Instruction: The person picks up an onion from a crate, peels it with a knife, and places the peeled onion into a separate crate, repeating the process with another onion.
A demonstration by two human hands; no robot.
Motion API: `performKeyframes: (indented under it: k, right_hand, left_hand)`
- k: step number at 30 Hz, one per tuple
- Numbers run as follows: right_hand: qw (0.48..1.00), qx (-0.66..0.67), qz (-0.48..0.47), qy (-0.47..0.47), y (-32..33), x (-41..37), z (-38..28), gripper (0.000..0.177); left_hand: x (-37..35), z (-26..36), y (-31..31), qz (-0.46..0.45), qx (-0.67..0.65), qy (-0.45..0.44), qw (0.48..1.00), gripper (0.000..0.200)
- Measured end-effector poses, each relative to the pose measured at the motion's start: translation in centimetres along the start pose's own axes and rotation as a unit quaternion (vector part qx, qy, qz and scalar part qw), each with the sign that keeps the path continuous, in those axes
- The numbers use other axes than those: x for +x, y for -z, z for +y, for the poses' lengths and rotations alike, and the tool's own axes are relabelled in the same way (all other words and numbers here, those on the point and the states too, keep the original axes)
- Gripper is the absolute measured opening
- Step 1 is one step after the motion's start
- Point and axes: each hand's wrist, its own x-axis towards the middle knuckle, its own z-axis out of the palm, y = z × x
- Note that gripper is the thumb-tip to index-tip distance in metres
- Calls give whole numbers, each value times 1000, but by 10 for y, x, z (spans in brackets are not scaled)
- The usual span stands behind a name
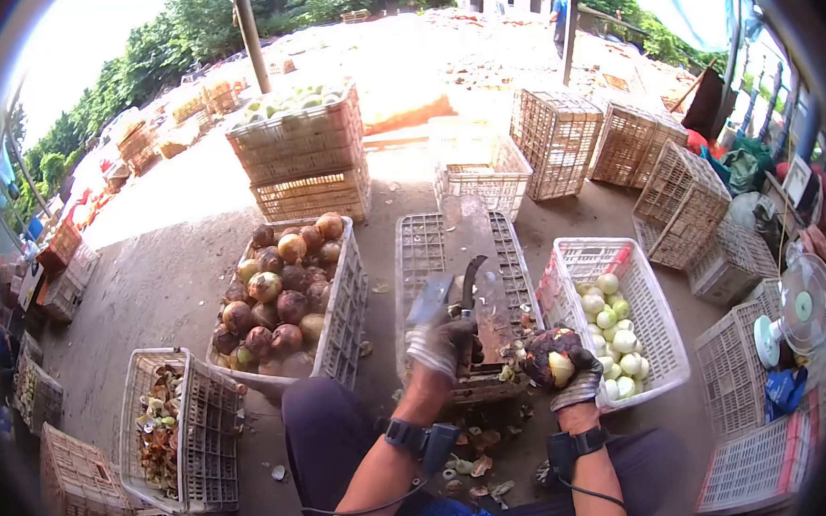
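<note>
My left hand [444, 345], in a dark-palmed glove and smeared by motion, is closed over the board at the handle end of a broad-bladed knife [431, 298]. Just right of that blade, a curved dark blade [472, 279] stands up from the wooden board [469, 231], which lies across an upturned crate [419, 248]. My right hand [572, 381], gloved too, is closed around an onion [561, 368], pale where its skin is off. Peeled onions [616, 331] fill part of a white crate [664, 337] beside it. Unpeeled brown onions [292, 306] heap up in the crate [342, 329] to the left.
A crate [188, 442] of onion skins stands at lower left. Stacked crates [298, 151] with pale produce rise ahead, and more crates [557, 140] line the right. A fan [799, 308] stands at far right. Another person [559, 17] is in the distance. Skin scraps [473, 467] litter the floor.
</note>
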Motion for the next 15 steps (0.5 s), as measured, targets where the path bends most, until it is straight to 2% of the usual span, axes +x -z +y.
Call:
performKeyframes:
  k: [1, 2, 4, 6, 7, 8, 9, 11, 12, 14, 15]
  right_hand:
    - [1000, 4, -10, -13, -6, -3, -4, 45]
    - [999, 14, -32, -6, -6, -2, -5, 47]
    - [998, 41, -47, 3, 12, 3, -1, 51]
    - [998, 51, -47, 4, 18, 5, -2, 52]
    - [998, 43, -49, -2, 17, 1, -3, 53]
    - [999, 31, 2, 9, 14, -5, -3, 52]
    - [1000, 30, -6, 5, -6, -14, -8, 50]
    - [1000, 24, -2, 1, -16, -24, -13, 51]
    - [1000, 20, -5, 6, -19, -26, -14, 52]
    - [1000, 12, -12, 15, -24, -26, -16, 54]
    - [999, -34, -14, 32, -21, -27, -18, 56]
  left_hand:
    - [0, -8, 7, -33, -22, 25, 999, 25]
    - [-9, -13, 5, -2, 36, 71, 997, 22]
    - [-8, -60, 38, -40, 256, -21, 966, 25]
    - [-14, -71, 30, -74, 274, -83, 955, 30]
    - [-29, -67, 21, -68, 203, -20, 977, 32]
    - [-44, -52, 2, -65, 212, 18, 975, 34]
    - [-59, -37, -16, -64, 222, 56, 971, 35]
    - [-78, -15, -41, -71, 399, 69, 912, 35]
    - [-86, -1, -45, -133, 513, 48, 847, 35]
    - [-93, -21, -37, -114, 585, 12, 803, 37]
    - [-96, -36, -32, -105, 618, -6, 779, 38]
